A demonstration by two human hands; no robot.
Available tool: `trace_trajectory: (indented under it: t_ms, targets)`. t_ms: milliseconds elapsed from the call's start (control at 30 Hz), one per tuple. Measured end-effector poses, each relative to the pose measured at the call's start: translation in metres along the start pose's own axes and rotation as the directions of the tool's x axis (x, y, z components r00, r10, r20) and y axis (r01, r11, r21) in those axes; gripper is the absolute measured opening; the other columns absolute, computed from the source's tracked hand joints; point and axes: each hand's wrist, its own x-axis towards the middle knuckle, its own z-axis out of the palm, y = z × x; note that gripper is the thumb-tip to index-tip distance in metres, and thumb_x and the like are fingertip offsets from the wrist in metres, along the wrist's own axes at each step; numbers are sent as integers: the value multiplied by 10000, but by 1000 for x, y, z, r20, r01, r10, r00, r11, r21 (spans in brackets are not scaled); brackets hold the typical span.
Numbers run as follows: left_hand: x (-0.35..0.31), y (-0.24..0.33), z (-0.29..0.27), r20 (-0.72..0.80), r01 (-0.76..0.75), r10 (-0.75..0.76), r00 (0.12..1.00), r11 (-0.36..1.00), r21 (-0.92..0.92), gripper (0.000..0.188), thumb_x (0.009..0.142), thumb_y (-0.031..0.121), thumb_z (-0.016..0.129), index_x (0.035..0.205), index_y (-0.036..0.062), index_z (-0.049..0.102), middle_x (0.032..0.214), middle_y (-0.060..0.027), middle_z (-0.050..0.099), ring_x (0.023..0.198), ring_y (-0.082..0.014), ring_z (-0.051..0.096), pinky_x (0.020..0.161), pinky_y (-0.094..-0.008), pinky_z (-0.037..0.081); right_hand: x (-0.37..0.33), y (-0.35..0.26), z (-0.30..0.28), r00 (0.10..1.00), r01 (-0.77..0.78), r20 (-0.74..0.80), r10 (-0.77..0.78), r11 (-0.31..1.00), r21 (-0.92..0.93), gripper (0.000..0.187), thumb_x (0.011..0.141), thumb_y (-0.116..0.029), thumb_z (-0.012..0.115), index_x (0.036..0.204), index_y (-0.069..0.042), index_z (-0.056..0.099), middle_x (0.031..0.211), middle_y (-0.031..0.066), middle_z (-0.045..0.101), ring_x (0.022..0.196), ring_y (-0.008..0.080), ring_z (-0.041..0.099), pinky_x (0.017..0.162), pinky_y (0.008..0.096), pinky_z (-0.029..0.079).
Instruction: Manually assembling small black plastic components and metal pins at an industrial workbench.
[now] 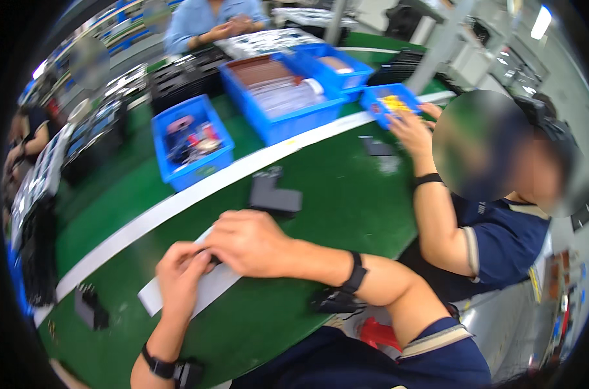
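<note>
My left hand (179,275) and my right hand (250,243) meet over a white sheet (218,285) on the green table. Both have their fingers pinched around a small dark piece (213,259); only a bit of it shows, so its kind is unclear. Just beyond my right hand lies a dark grey L-shaped block (276,196) with small bumps on its far end. Another dark block (91,307) rests to the left of my left hand, near the table's edge.
A white strip (249,159) crosses the green table (346,214). Behind it stand a blue bin (168,172) of small parts and a larger blue bin (275,129). At right, a co-worker's hand (411,133) is by a small blue bin (371,104) of yellow pieces. Black trays (187,78) are stacked behind.
</note>
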Motion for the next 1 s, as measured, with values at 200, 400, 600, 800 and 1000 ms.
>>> trace_trajectory:
  t_ms: [200, 400, 600, 800, 1000]
  targets:
    - [-3, 2, 0, 41, 27, -23, 999, 993, -113, 142, 884, 48, 589, 1013, -10, 604, 965, -74, 632, 855, -122, 611, 742, -273, 554, 5, -9, -9, 998, 65, 25, -63, 995, -73, 172, 665, 12, 631, 827, -49, 631, 747, 65, 609, 665, 243, 588, 576, 353, 465]
    - [-3, 0, -3, 59, 71, -59, 997, 970, -232, 148, 899, 86, 565, 1021, 13, 605, 923, -40, 617, 841, -80, 582, 758, -275, 549, 1, -2, -5, 997, 66, 51, -64, 997, -31, 206, 653, 46, 600, 835, -34, 654, 813, 66, 638, 719, 231, 606, 622, 337, 496]
    - [-2, 1, 0, 52, 72, -63, 997, 978, -196, 140, 900, 111, 582, 999, 15, 606, 924, -34, 617, 847, -80, 585, 750, -264, 542, 6, -5, -11, 959, -282, 114, 261, 925, 253, 147, 753, 16, 591, 883, 9, 659, 796, 119, 648, 629, 217, 593, 577, 315, 481]
    - [-1, -4, -3, 84, 46, -29, 996, 976, -213, 170, 874, 109, 625, 1006, 4, 609, 953, -37, 635, 856, -86, 603, 733, -240, 521, 13, -10, -20, 842, -508, 320, 433, 838, 201, 119, 811, -80, 630, 847, 30, 659, 719, 126, 630, 580, 185, 575, 546, 309, 448]
    - [0, -3, 0, 109, 63, -45, 993, 984, -168, 172, 890, 120, 611, 1018, 6, 607, 990, -52, 630, 892, -99, 599, 764, -262, 532, 9, 0, -18, 968, -185, 200, 155, 972, 144, 92, 768, -78, 664, 802, 7, 655, 730, 119, 636, 671, 272, 603, 591, 357, 474]
